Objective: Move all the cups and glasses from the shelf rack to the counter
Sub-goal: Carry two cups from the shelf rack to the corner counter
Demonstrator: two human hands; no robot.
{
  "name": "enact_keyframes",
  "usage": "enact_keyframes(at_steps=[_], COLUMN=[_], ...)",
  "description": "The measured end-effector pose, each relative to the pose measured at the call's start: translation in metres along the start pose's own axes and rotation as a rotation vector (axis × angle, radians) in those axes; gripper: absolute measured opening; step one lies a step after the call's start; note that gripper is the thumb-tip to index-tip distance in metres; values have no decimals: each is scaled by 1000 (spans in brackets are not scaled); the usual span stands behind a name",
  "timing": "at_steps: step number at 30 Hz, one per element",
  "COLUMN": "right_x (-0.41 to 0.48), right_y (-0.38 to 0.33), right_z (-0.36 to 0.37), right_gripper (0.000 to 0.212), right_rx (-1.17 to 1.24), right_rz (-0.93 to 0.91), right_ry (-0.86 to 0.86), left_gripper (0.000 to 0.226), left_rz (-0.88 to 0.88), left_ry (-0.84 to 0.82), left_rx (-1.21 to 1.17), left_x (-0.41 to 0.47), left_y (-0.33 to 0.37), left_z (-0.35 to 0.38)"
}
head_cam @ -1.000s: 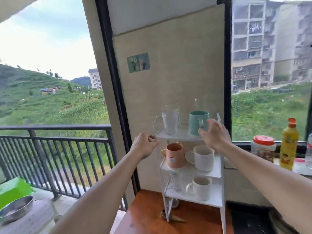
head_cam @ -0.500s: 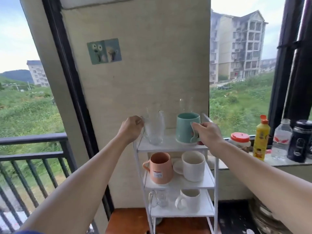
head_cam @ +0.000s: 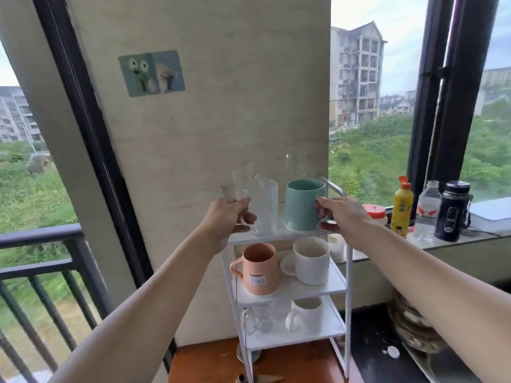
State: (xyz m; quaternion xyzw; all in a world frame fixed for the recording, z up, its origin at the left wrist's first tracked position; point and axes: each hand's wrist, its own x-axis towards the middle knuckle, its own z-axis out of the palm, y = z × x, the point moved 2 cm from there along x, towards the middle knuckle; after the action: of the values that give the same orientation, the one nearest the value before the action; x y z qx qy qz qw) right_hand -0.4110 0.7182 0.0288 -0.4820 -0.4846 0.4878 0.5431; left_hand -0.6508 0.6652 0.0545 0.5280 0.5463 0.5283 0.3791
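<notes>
A white three-tier shelf rack point(head_cam: 287, 293) stands against the wall pillar. On its top tier, the left hand point(head_cam: 227, 220) is curled around the handle of a clear glass mug point(head_cam: 264, 207), fingers wrapped tight, and the right hand point(head_cam: 341, 218) grips the handle of a teal ceramic mug point(head_cam: 302, 205), just to the right of the glass one. Whether either mug has left the shelf surface cannot be told. A taller clear glass point(head_cam: 297, 164) stands farther back behind them.

The middle tier carries an orange mug point(head_cam: 260, 268) with a label on the left and a white mug point(head_cam: 312, 260) on the right, close together. The bottom tier holds a small clear glass cup point(head_cam: 257, 319) on the left and a white cup point(head_cam: 307, 313) on the right.

To the right, the counter point(head_cam: 475, 239) along the window holds a red-lidded jar point(head_cam: 374, 212), a yellow bottle point(head_cam: 402, 207), a clear plastic bottle point(head_cam: 428, 211) and a black flask point(head_cam: 453, 211), lined up side by side.
</notes>
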Motion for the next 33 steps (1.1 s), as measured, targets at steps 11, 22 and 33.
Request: enact_keyframes(at_steps=[11, 22, 33], right_x=[-88, -243, -425], right_y=[2, 42, 97], right_z=[-104, -322, -573], right_gripper=[26, 28, 35], right_rx=[137, 150, 44], right_rz=[48, 121, 229], right_ry=[56, 398, 859], left_gripper=[47, 35, 38], left_rz=[9, -61, -259], left_ry=[-38, -398, -767], left_rx=[-321, -278, -241], left_x=[-54, -166, -337], left_y=[-17, -43, -61], left_z=[62, 289, 559])
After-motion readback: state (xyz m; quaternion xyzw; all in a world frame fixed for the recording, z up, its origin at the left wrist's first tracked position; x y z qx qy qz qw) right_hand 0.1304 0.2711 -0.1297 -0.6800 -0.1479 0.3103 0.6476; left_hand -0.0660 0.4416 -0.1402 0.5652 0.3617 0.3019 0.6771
